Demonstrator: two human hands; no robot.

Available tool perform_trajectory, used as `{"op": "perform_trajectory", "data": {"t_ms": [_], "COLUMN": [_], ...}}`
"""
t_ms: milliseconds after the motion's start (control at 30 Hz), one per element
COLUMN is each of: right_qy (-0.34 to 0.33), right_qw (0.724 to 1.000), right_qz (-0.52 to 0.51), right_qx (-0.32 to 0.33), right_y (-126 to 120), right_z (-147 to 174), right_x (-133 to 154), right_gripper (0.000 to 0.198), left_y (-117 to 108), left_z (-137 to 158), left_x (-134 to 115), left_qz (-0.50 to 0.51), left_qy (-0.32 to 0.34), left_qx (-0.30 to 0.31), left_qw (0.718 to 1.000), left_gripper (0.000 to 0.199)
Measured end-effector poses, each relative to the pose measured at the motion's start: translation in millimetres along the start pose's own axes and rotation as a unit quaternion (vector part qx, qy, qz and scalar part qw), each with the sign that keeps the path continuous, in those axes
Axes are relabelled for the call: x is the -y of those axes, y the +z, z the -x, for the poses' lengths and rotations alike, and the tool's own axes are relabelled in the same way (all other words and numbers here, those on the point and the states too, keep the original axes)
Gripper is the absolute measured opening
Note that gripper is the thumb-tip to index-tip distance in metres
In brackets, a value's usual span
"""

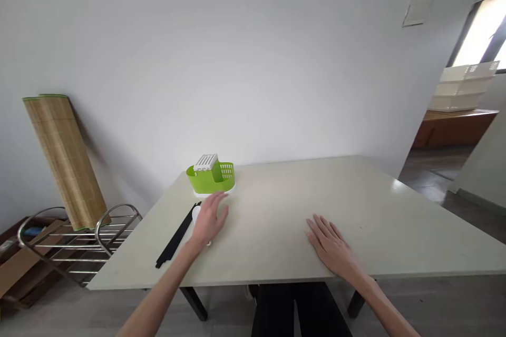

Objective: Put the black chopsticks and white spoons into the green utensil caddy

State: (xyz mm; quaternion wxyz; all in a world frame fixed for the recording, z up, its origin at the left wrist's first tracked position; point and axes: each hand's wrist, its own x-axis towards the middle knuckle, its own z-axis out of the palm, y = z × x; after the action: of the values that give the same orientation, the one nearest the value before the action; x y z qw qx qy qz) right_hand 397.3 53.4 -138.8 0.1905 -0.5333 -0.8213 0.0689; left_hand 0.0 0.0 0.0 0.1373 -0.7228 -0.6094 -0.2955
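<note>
And here's the left hand [209, 219], left of centre in the frame, fingers loosely bent and thumb spread, gripping nothing that I can see; it's a touch blurred, and it covers most of a white spoon-shaped piece [196, 212], so only the rounded end and a small tip below peek out. Whether skin meets it, I can't tell. Right beside it, lower left of centre, a bunch of slim black sticks [176, 241] slants along, their upper ends partly behind the fingers. Over to the right hand [329, 245], lower right of centre: palm down, fingers stretched out and relaxed, flat on the smooth, pale tabletop [276, 195]. Both forearms are cut off by the bottom edge. Just above the left hand sits an oval basket [205, 184] in bright green plastic, pierced with a grid of holes, a white slotted piece [206, 162] on its rim. Far left, rolled slatted mats [65, 158] edged in green lean above a shiny metal rack [79, 245]; the clutter behind its bars is hard to make out.
</note>
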Motion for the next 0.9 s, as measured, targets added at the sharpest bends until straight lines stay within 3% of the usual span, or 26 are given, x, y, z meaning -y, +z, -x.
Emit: {"op": "perform_trajectory", "data": {"t_ms": [100, 233, 333, 433, 567, 733, 900], "right_qy": [0.002, 0.005, 0.009, 0.017, 0.022, 0.021, 0.019], "right_qw": [1.000, 1.000, 0.999, 0.999, 0.999, 0.999, 0.999], "right_qz": [-0.006, -0.021, -0.025, -0.026, -0.028, -0.033, -0.031], "right_qx": [0.006, 0.013, 0.020, 0.025, 0.018, 0.010, 0.008], "right_y": [-1.9, -5.5, -7.9, -8.4, -6.2, -4.0, -3.7], "right_z": [0.8, 2.0, 2.9, 4.2, 6.1, 8.5, 10.4], "right_x": [-0.3, 0.3, 1.1, 0.9, -1.7, -4.1, -5.6], "right_gripper": [0.076, 0.075, 0.075, 0.074, 0.074, 0.074, 0.074], "left_y": [-22.5, -33.4, -32.7, -33.2, -37.6, -35.4, -20.6], "left_z": [-39.8, -65.7, -61.5, -39.3, 7.1, 55.8, 73.7], "left_x": [18.0, 54.2, 86.4, 113.4, 123.0, 98.8, 83.3], "left_qz": [-0.032, -0.031, -0.005, 0.014, -0.007, -0.022, -0.017], "left_qy": [-0.039, -0.139, -0.246, -0.288, -0.229, -0.096, -0.081], "left_qx": [-0.075, -0.111, -0.095, -0.026, 0.065, 0.164, 0.209], "left_qw": [0.996, 0.984, 0.965, 0.957, 0.971, 0.982, 0.974], "left_gripper": [0.043, 0.054, 0.062, 0.063, 0.065, 0.063, 0.066]}}
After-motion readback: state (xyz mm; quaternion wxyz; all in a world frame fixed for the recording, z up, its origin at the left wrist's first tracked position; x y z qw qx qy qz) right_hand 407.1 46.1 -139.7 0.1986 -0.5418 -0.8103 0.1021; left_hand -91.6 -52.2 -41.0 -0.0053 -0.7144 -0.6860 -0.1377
